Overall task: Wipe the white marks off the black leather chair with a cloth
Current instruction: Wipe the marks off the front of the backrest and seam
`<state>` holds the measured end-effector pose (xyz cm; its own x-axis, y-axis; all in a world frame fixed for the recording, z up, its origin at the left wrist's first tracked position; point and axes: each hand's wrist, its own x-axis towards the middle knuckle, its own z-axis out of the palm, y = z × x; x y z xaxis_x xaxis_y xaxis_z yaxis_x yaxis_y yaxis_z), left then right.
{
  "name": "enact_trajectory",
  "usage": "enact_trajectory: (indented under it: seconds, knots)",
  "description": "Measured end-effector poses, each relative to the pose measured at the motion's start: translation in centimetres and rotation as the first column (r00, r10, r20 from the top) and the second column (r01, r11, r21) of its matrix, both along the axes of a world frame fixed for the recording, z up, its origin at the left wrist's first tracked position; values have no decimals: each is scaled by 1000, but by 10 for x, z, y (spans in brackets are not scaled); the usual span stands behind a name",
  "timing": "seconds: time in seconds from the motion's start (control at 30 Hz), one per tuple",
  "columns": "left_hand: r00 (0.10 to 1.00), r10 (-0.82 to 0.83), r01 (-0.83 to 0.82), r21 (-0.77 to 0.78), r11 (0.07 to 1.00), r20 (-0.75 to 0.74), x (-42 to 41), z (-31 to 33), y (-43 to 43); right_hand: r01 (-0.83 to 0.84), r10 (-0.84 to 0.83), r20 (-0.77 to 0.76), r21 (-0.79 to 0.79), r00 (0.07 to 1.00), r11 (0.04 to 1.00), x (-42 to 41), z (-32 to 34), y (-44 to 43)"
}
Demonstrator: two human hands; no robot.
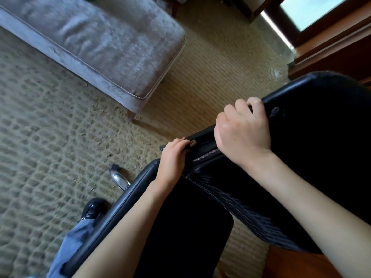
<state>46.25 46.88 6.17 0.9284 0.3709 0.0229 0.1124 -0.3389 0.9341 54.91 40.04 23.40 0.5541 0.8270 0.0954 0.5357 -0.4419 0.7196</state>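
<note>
Firmly, both hands hold the top edge of the black leather chair [321, 137].
The chair fills the frame from 3 to 6 o'clock. The right hand [244, 129] curls its fingers over the edge near the centre, and the left hand [172, 159] grips the same edge toward 8 o'clock from it. A pale scuff [275, 111] sits beside the right fingers. At 11 o'clock a grey bench [100, 47] stands on the woven carpet [40, 117].

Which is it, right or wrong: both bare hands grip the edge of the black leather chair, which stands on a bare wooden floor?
Wrong in one point. The head view shows the black leather chair standing on a beige woven carpet, not bare wood. The left hand and right hand do grip its edge.
</note>
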Motion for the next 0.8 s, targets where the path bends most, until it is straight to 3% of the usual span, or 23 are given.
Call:
enact_trajectory:
  seconds: [0.2,0.3,0.37,0.53,0.67,0.73,0.8]
  knots:
    - [959,152,-139,-71,988,238,-7,41,-8,-62,62,7,17,998,998,-3,-5,6]
    - [957,105,-94,-53,994,270,-8,32,-2,-84,84,7,33,996,996,-4,-5,12]
    - [973,60,-58,-15,998,223,-9,13,5,-89,89,9,38,996,995,-5,-5,13]
    - [998,30,-32,-27,999,-63,-15,-26,8,-95,95,7,38,995,995,-5,-7,12]
    - [942,-30,-13,-126,992,-335,-9,-42,17,-115,114,20,61,993,991,-3,-8,10]
    - [940,29,-88,-161,983,-340,-11,-33,19,-128,126,23,71,992,989,-2,-10,9]
    - [973,93,-132,-176,975,-212,-13,-5,14,-137,136,25,83,990,987,-2,-10,9]
